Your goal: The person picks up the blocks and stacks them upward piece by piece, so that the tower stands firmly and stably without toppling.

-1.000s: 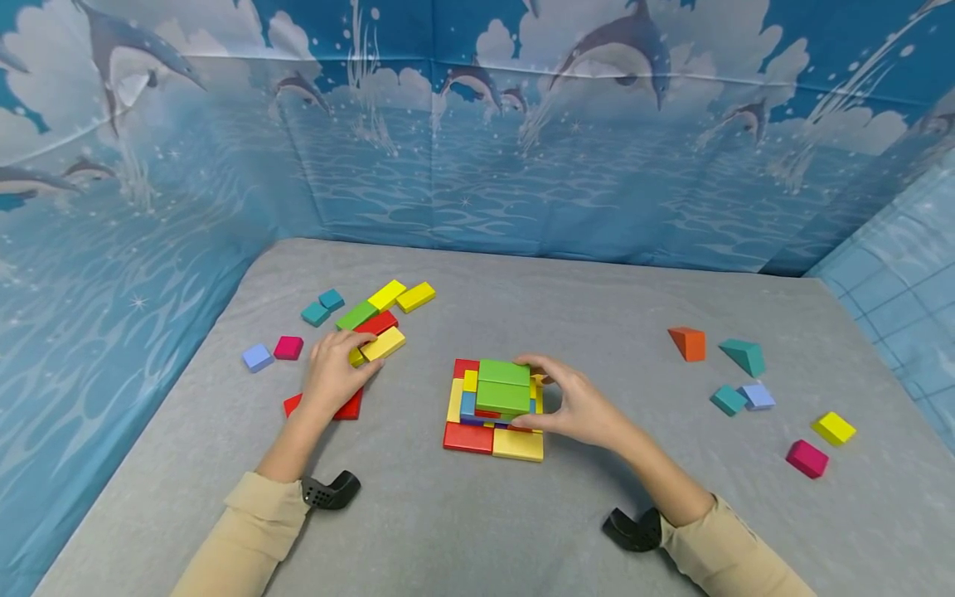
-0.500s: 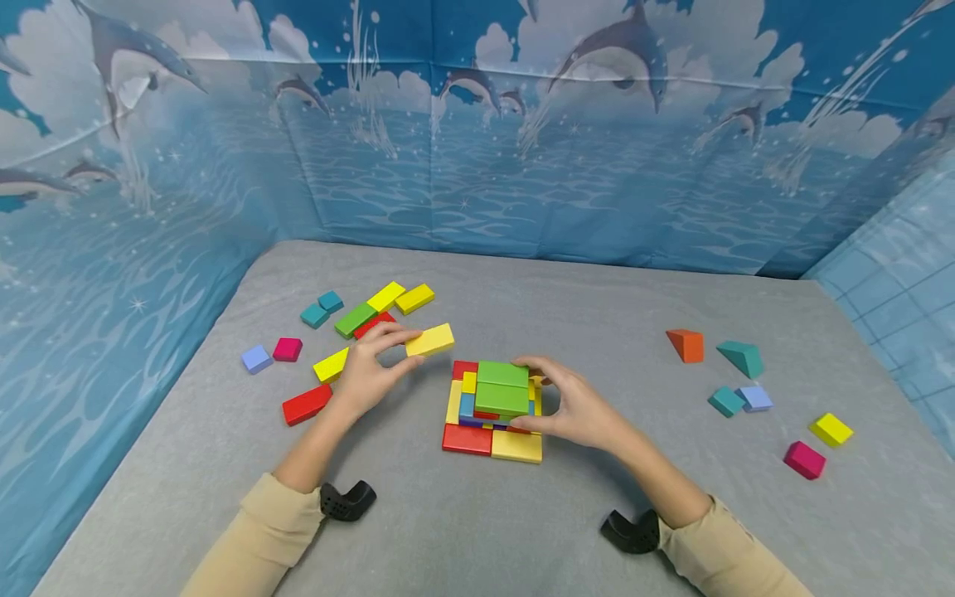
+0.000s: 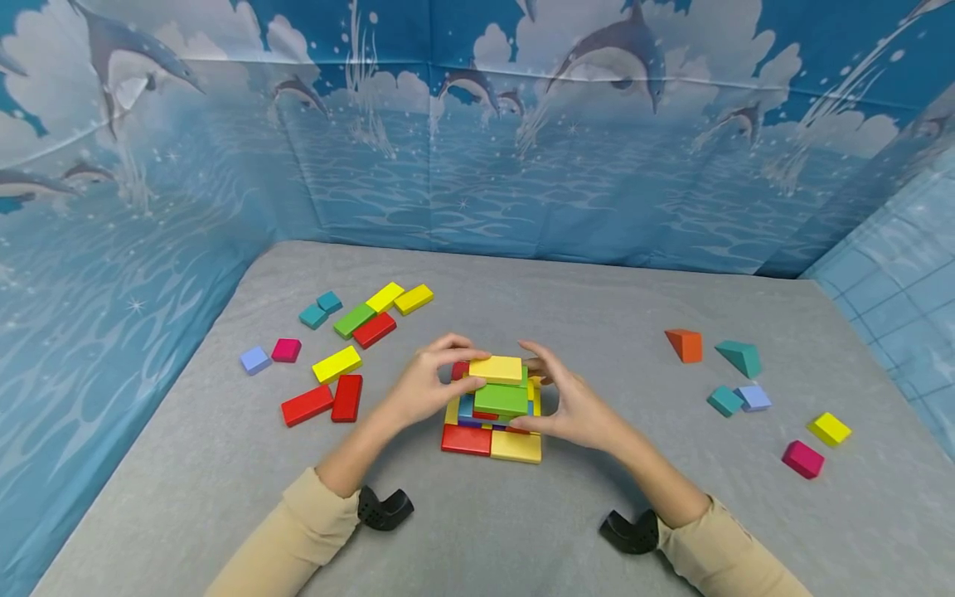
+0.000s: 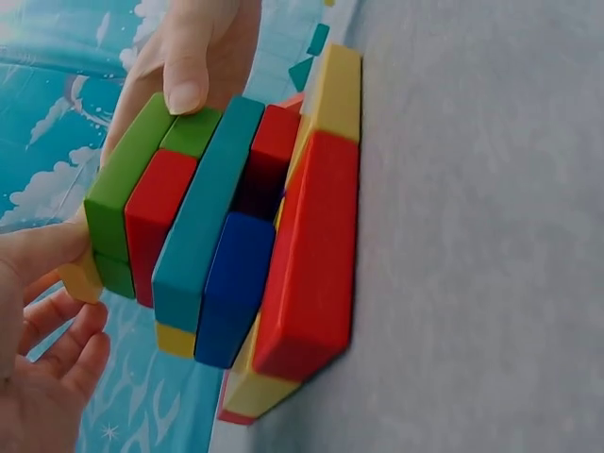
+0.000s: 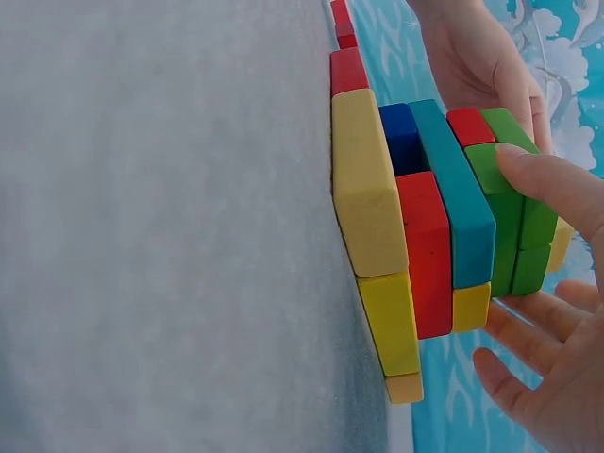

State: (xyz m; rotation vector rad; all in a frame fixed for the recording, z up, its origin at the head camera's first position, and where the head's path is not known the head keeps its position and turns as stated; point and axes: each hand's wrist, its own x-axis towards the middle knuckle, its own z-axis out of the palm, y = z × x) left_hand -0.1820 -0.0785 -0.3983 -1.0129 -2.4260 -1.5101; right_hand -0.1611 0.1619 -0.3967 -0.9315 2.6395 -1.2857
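A layered stack of coloured wooden blocks rises in the middle of the table, with red [image 3: 467,439] and pale yellow blocks [image 3: 516,448] at its base. Green blocks [image 3: 501,400] form the upper layer. My left hand [image 3: 425,385] pinches a pale yellow block [image 3: 497,368] on top of the green ones, at the far side. My right hand [image 3: 578,406] holds the stack's upper part from the right, its thumb on a green block [image 5: 495,179]. Beneath the green, a teal block [image 4: 208,222], a blue block [image 4: 236,288] and red ones show in the left wrist view.
Left of the stack lie loose red [image 3: 346,398], yellow [image 3: 337,365], green [image 3: 354,320], teal [image 3: 313,316] and pink blocks [image 3: 287,350]. To the right are an orange wedge [image 3: 686,345], a teal wedge [image 3: 740,357] and several small blocks. A dolphin-print curtain [image 3: 477,166] stands behind the table.
My left hand has taken the pale yellow block from the left group and carried it right onto the top of the stack. The right hand has stayed at the stack.
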